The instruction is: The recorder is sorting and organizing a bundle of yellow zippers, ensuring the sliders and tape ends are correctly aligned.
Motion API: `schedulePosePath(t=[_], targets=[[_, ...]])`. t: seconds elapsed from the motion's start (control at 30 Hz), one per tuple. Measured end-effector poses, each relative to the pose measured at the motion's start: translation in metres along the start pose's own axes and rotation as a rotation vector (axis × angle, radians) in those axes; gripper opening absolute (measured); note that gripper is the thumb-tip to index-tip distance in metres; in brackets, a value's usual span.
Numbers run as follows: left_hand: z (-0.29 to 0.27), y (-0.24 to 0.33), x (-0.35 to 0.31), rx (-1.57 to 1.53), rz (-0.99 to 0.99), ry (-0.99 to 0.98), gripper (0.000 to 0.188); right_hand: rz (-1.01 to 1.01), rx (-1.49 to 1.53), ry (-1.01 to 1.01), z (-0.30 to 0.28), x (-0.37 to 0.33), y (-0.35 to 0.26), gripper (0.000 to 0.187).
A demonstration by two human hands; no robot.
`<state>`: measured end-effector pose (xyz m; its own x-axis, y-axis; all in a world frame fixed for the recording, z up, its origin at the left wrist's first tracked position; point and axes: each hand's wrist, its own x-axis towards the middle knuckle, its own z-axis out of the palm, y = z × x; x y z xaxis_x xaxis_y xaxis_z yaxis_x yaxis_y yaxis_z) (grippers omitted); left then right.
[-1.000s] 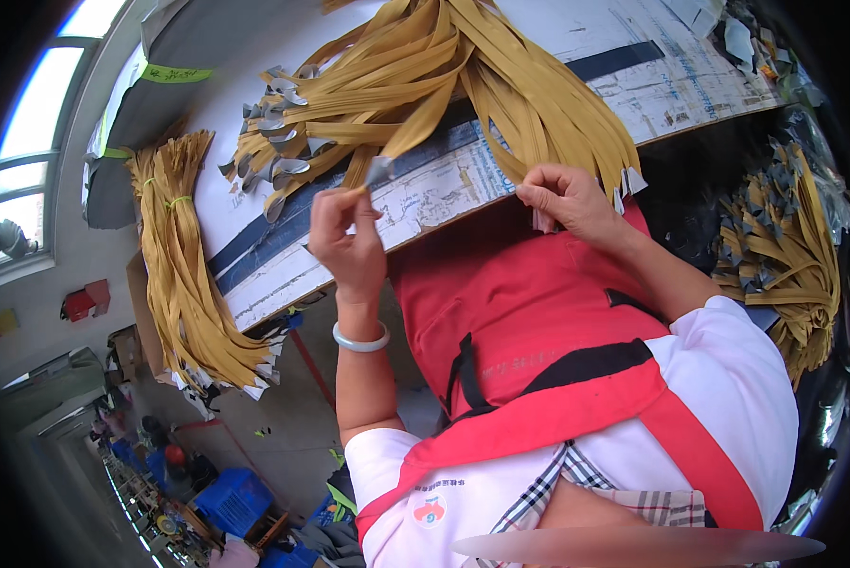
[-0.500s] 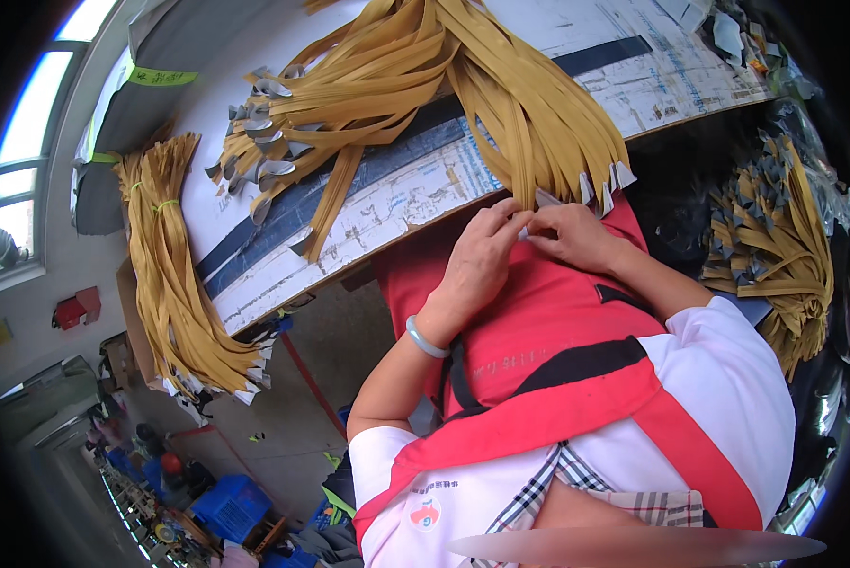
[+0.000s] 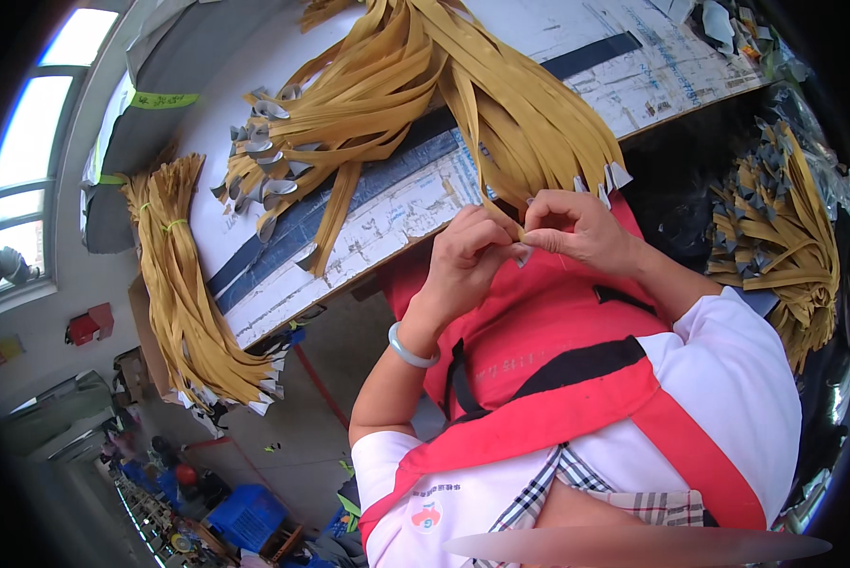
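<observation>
Over the table's front edge hangs a thick bundle of mustard-yellow zipper strips [image 3: 529, 114], several with white or grey end tabs. My left hand [image 3: 465, 254], a pale bangle on its wrist, is closed in a pinch on the end of one zipper strip. Close against it, my right hand [image 3: 581, 232] pinches the same end with thumb and forefinger. A small whitish tab [image 3: 524, 254] shows between the fingertips, above my red apron [image 3: 510, 331]. Fingers hide most of the held end.
More zipper strips [image 3: 349, 123] with curled grey ends lie across the worn white table [image 3: 396, 213]. A tied bundle [image 3: 183, 275] hangs at the table's left end, and another bundle [image 3: 775, 237] is at the right. Blue crates [image 3: 247, 516] stand on the floor lower left.
My left hand has turned, with its fingers more curled, and moved slightly left and down. My right fingers have lifted into a rounder pinch. The whitish tab shows more clearly between them.
</observation>
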<state>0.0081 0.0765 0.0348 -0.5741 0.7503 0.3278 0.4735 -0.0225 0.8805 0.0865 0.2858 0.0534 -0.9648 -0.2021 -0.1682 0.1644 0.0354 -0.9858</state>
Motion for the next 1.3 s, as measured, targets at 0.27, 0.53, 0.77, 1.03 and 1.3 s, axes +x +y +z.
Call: schedulePosePath(t=[0.27,0.53,0.77,1.03,1.3], targets=[[-0.003,-0.001,-0.003,-0.566,-0.217,0.292,0.01,-0.204,0.245,-0.09,0.005,0.028,0.006,0.01],[-0.027,-0.007,-0.002,-0.748,-0.345,0.073,0.012,-0.051,0.269,-0.24,0.002,0.05,-0.004,0.009],[-0.018,-0.014,-0.016,-0.863,-0.334,0.204,0.013,0.067,0.188,-0.258,0.005,0.059,-0.017,0.015],[0.003,-0.013,-0.013,0.192,-0.137,0.528,0.013,-0.633,-0.776,0.177,0.026,0.075,0.021,0.013],[-0.042,-0.017,-0.02,-0.617,-0.305,0.318,0.02,-0.58,-0.322,-0.009,0.025,0.077,-0.002,0.005]])
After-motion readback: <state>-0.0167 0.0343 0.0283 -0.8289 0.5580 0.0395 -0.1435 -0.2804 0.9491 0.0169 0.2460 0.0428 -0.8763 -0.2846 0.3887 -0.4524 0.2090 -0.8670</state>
